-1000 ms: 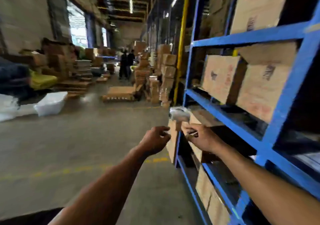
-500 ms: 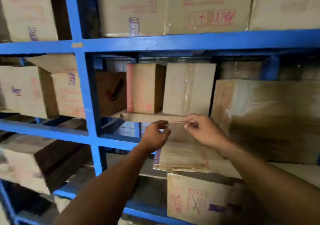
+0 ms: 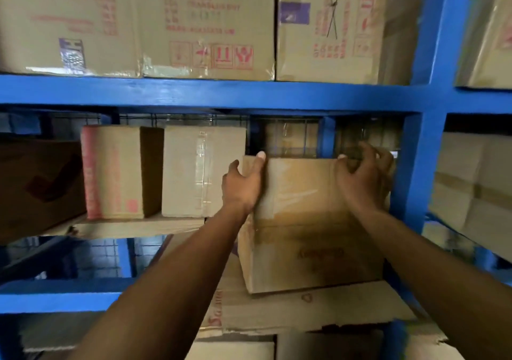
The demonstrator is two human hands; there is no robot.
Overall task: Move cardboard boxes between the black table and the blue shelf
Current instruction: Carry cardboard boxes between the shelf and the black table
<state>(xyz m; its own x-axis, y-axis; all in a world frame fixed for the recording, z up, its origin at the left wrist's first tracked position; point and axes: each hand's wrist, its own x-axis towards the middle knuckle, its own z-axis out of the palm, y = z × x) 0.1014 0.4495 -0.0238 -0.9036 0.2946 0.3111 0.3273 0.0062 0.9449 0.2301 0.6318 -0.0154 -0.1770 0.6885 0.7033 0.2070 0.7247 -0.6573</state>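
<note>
1. You had both hands up on 1 cardboard box point(image 3: 310, 221) sitting in the middle bay of the blue shelf point(image 3: 210, 95), over on the right side of that bay next to the blue upright point(image 3: 412, 171).
2. Your left hand point(image 3: 243, 185) was clamped on the box's upper left corner, thumb on the side, fingers point(image 3: 260, 158) hooked over the top edge.
3. Your right hand point(image 3: 360, 176) was curled over the upper right corner, fingers wrapped onto the top.
4. The box sat on a flattened cardboard sheet point(image 3: 318, 307) lining the shelf level, and looked a bit tilted.
5. To its left, 2 smaller boxes stood upright side by side: a taped one point(image 3: 203, 171) and a pink-printed one point(image 3: 116, 171).
6. Bigger printed cartons point(image 3: 194, 24) filled the level above.
</note>
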